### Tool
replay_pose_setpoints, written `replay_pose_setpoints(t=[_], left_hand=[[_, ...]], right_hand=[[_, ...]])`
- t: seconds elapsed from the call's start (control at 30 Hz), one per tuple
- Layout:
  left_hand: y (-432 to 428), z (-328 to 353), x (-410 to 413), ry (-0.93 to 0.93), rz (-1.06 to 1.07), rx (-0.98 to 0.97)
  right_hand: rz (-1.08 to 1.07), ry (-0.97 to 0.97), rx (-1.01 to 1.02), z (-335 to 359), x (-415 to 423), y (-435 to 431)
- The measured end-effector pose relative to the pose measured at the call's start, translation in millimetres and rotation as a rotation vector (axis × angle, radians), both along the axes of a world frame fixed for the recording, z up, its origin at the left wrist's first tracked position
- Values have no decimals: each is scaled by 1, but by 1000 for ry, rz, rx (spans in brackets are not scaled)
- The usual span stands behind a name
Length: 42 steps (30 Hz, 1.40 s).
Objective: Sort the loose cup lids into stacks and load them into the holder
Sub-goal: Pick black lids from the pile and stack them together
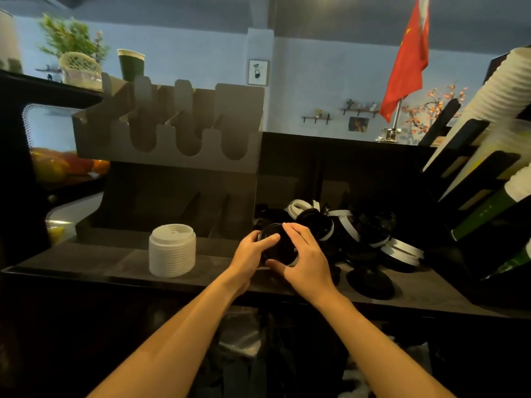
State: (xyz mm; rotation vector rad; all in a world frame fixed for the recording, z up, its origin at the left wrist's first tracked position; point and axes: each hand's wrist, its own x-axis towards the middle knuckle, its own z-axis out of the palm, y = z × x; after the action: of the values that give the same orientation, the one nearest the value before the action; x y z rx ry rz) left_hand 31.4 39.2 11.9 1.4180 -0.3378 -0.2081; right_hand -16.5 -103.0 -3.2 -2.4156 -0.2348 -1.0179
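Short black stack [277, 244] of lids is held between both hands, low over the counter [86, 262]. Left hand [253, 251] is curled round the stack's left side, with the thumb laid across the top. Right hand [304, 254] is wrapped over the top and right side, with the thumb tucked at the near rim. Both hands are grasping; neither is released.

White stack [172, 249] is seen upright, well to the left of the left hand. Holder [172, 130] is set beyond and above the left hand; no lids are seen in its slots. Loose pile [359, 231] of black and white-rimmed lids is heaped just beyond and right of the right hand. One single black lid [370, 280] is laid flat to the right of that wrist.

Step is judged as the squaring-up of the black stack; loading is not yet begun.

Risks noted:
- Lids may be nested crooked if they are pressed unevenly; the stack could then jam in a slot
- The stack may fan apart if it is lifted by one hand alone
- The loose pile may be knocked by the right hand, as it is so close
- Black on dark counter in dim light: a mixed-colour lid could be missed
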Motion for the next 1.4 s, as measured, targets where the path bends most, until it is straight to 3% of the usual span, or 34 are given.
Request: replay_pose_setpoints(t=[0.63, 0.87, 1.1, 1.2, 1.4], left_hand=[[5, -3, 0, 18, -55, -72], [-2, -4, 4, 7, -55, -82], [-3, -8, 9, -26, 41, -53], [-10, -9, 14, -76, 58, 40], [-32, -3, 28, -84, 160, -9]], right_hand=[[178, 187, 327, 0, -10, -1], [119, 120, 437, 3, -14, -4], [-63, -1, 302, 6, -7, -9], [-154, 23, 200, 15, 2, -27], [-289, 62, 85, 48, 27, -63]])
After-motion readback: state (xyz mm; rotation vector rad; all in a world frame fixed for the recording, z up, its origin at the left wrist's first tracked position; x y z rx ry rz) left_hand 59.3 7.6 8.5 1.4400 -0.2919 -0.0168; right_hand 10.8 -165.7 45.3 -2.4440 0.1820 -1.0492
